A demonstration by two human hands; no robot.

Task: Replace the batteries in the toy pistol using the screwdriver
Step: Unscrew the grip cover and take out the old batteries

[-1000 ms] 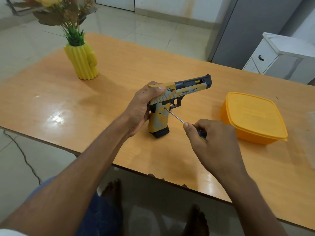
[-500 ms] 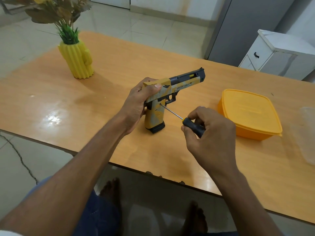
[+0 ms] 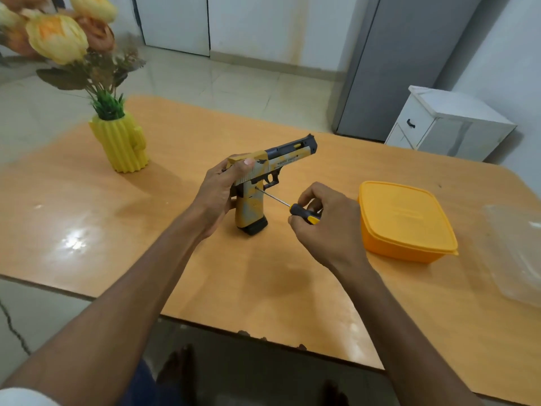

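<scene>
Head view: the toy pistol (image 3: 265, 183) stands upright near the middle of the wooden surface (image 3: 181, 259), its black magazine base resting on the wood and its dark muzzle pointing away and to the right. The left hand (image 3: 218, 190) grips the rear of the pistol, its fingers curled round the back of the slide and grip, with the thumb lying across the yellow slide. The right hand (image 3: 320, 227) holds the screwdriver (image 3: 285, 204) by its black and yellow handle, fingers curled closed round it. The thin metal shaft runs up and to the left from the handle, and its tip meets the side of the pistol's grip just behind the trigger guard. Both forearms reach in from the bottom of the picture.

To the right of the right hand, an orange lidded container (image 3: 405, 221) sits on the surface, and a clear plastic lid (image 3: 518, 253) lies near the right edge. At the far left corner stands a yellow cactus-shaped vase (image 3: 121, 145) holding artificial flowers (image 3: 58, 39). Beyond the surface are a grey cabinet (image 3: 409, 63) and a white drawer unit (image 3: 448, 124).
</scene>
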